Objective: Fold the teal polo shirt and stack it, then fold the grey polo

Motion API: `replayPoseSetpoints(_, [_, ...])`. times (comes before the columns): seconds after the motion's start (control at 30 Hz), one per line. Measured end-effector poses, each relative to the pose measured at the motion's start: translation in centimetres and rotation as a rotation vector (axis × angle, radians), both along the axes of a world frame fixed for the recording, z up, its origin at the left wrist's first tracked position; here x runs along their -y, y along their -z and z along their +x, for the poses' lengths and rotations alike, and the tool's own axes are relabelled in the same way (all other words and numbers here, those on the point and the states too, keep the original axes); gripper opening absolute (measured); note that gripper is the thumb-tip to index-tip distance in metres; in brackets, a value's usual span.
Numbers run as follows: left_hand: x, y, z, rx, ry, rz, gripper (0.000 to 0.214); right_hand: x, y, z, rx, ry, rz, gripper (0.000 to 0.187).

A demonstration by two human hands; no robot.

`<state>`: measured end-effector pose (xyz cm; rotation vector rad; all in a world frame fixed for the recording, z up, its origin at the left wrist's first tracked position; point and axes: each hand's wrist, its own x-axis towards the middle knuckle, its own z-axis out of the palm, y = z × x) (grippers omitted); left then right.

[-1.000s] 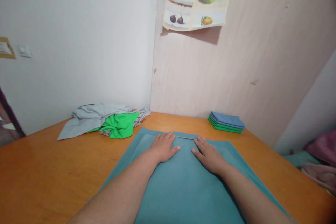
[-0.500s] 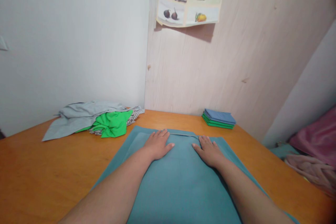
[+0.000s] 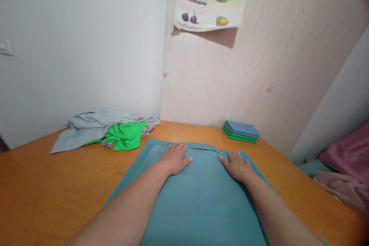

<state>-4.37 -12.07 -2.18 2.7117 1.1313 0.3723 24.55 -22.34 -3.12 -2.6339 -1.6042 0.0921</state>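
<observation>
A smooth teal cloth (image 3: pixel 198 200) lies spread on the glossy orange-brown worktop (image 3: pixel 57 184), beneath both forearms. Near its far edge, the left hand (image 3: pixel 174 160) rests palm-down with fingers extended, gripping nothing; the right hand (image 3: pixel 238 166) lies flat likewise, beside a small crease. Beyond, at left, sits a rumpled heap of grey, bright-green and striped fabric (image 3: pixel 100 126); at right, a neat folded blue-and-green fabric stack (image 3: pixel 241 130).

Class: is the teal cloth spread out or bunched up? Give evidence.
Spread out: the teal cloth lies broad and mostly smooth under left hand and right hand.
</observation>
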Motion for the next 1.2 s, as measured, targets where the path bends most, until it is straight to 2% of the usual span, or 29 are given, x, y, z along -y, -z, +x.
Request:
replayPoseSetpoints(0.17, [0.0,0.0,0.0,0.001,-0.001,0.001,0.074,0.2,-0.3,-0.1,0.042,0.047,0.071,0.086])
replayPoseSetpoints(0.3, [0.1,0.0,0.1,-0.004,-0.002,-0.013,0.075,0.1,-0.5,-1.8,0.049,-0.136,0.171,0.083])
replayPoseSetpoints(0.43, [0.1,0.0,0.1,-0.004,-0.004,-0.01,0.075,-0.1,-0.1,-3.5,-0.012,-0.275,0.084,0.084])
replayPoseSetpoints(0.53, [0.3,-0.1,0.1,-0.008,0.0,-0.017,0.075,-0.1,0.3,-3.6,-0.018,-0.286,0.023,0.084])
replayPoseSetpoints(0.77, [0.0,-0.4,-0.8,0.023,-0.013,-0.023,0.074,-0.3,1.0,-3.1,0.013,-0.291,0.034,0.084])
replayPoseSetpoints(1.1, [-1.9,-0.3,-2.5,0.171,-0.166,0.026,0.06,-0.3,0.8,-3.7,0.022,-0.288,0.028,0.085])
replayPoseSetpoints(1.2, [-2.3,-0.6,-3.3,0.199,-0.257,0.05,0.055,-0.5,1.0,-3.6,0.027,-0.288,0.035,0.086])
